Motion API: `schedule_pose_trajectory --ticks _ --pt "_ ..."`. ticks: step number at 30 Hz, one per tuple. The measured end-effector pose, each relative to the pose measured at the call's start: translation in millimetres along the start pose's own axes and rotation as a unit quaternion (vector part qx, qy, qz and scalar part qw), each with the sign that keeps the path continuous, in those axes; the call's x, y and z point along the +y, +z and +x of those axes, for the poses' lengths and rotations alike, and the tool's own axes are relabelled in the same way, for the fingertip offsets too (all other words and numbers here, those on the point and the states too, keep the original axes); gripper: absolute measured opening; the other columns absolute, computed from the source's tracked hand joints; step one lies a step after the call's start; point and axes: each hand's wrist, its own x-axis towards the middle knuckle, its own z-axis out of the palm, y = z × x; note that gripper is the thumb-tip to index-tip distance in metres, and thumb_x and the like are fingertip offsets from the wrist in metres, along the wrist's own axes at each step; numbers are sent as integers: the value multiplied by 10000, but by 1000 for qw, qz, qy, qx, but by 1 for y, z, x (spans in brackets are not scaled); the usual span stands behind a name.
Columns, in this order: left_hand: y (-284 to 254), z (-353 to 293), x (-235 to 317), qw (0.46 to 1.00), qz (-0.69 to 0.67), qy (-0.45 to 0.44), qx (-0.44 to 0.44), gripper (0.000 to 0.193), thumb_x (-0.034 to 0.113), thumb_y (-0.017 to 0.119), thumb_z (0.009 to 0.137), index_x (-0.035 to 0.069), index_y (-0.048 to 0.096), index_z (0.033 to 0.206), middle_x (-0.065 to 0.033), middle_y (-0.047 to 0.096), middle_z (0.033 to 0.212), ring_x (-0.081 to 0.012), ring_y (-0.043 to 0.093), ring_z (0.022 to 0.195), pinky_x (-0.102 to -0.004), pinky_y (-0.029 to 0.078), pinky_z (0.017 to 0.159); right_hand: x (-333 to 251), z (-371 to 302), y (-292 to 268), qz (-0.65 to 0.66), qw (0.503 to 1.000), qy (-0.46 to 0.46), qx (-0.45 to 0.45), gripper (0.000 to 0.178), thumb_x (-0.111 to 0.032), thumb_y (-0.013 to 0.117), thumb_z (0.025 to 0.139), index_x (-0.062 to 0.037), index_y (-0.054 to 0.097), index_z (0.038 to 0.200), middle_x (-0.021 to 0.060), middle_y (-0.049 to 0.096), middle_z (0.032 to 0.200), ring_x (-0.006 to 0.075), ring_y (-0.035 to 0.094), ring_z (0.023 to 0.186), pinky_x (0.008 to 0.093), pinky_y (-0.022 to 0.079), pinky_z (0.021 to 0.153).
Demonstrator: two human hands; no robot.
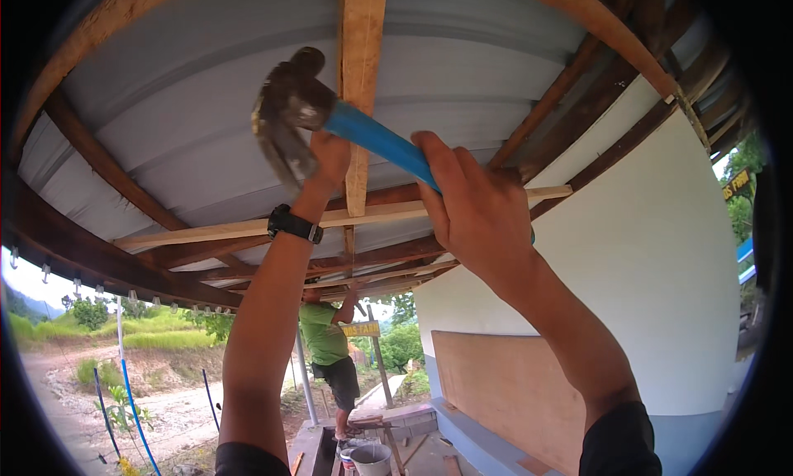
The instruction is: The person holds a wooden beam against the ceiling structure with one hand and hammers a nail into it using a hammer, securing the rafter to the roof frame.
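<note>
The right hand (483,216), closed around the hammer (363,133), should swing squarely, clear of the left hand (332,156), whose grip is hidden

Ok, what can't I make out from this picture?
In the head view:
Left hand: fingers, and anything they hold, hidden behind the head of the hammer.
Lower end of the hammer: mostly covered by the right hand.
Watch: display too small to read.
Larger bucket: base cut off by lower edge.
</note>
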Motion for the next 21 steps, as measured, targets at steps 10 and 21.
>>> schedule_pose_trajectory --ticks 10,21 --pt "27 2 -12 994 -64 50 70 467 458 507 1090 13 601 1199 -108 630 991 -191 554 907 -328 471 860 0 117 -64 -267 922 -267 -87 241 -159 689 896 -58 578 1085 63 593 650 243 660 485 345 497 407" --pt "47 1 -33 967 -111 107 203 522 447 565 1053 5 611 1327 -201 700 1211 -340 663 1110 -397 492 973 -61 185 -131 -385 867 -126 -290 232 -204 563 1055 10 529 1138 224 589 648 445 635 610 495 468 556"
